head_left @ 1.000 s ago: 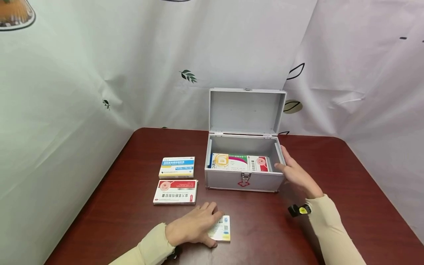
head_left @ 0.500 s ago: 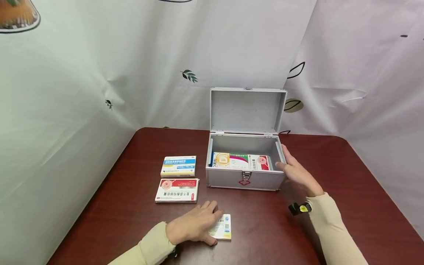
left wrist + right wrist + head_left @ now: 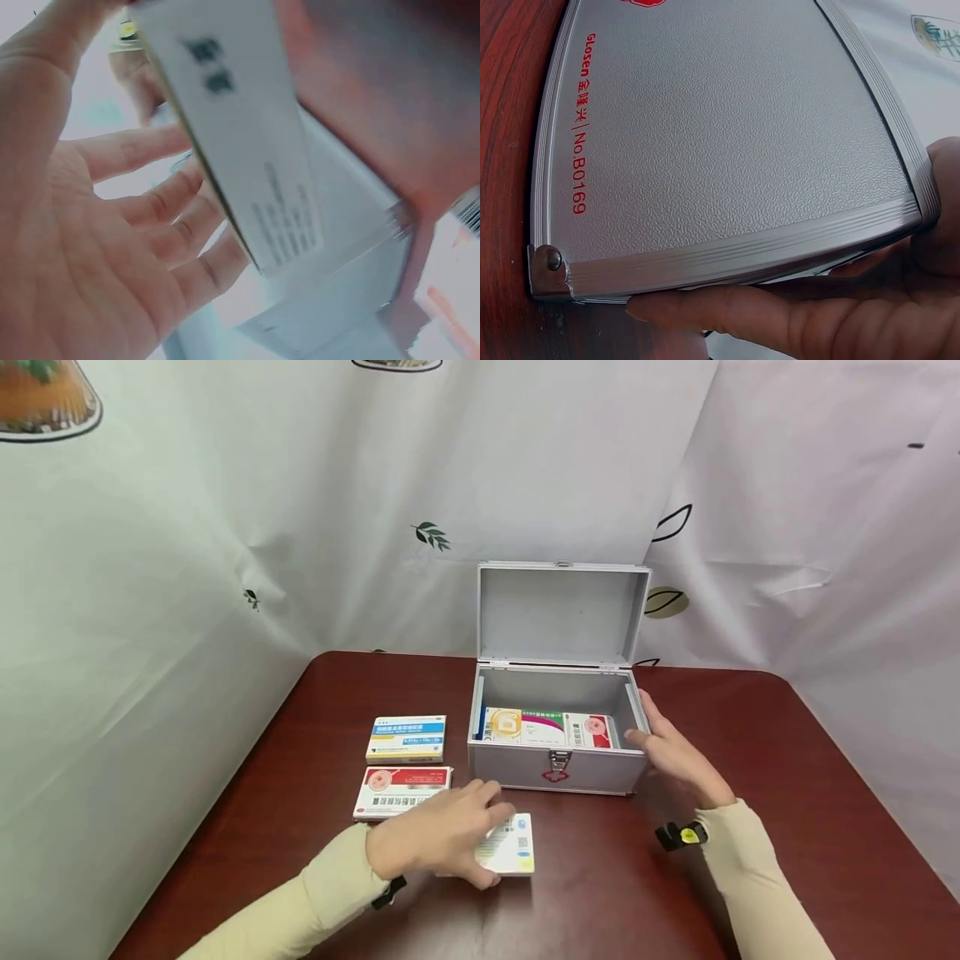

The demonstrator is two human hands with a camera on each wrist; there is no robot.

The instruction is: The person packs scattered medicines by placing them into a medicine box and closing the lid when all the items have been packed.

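My left hand grips a white medicine box with a yellow corner, thumb at its near edge and fingers over the far side. The left wrist view shows that box blurred and tilted, its printed end facing the camera. Beyond it stands a silver first-aid case, lid raised. My right hand holds the case's right side, thumb over the rim and fingers along the outer wall. In the right wrist view, the fingers lie along the case's side. Several medicine boxes stand inside.
To the left on the dark red table lie a blue and white medicine box and a red and white one, partly covered by my left hand. A patterned white cloth hangs behind and beside the table.
My left hand has moved forward toward the case, bringing the white medicine box up from where it lay on the table. My right hand stays on the case.
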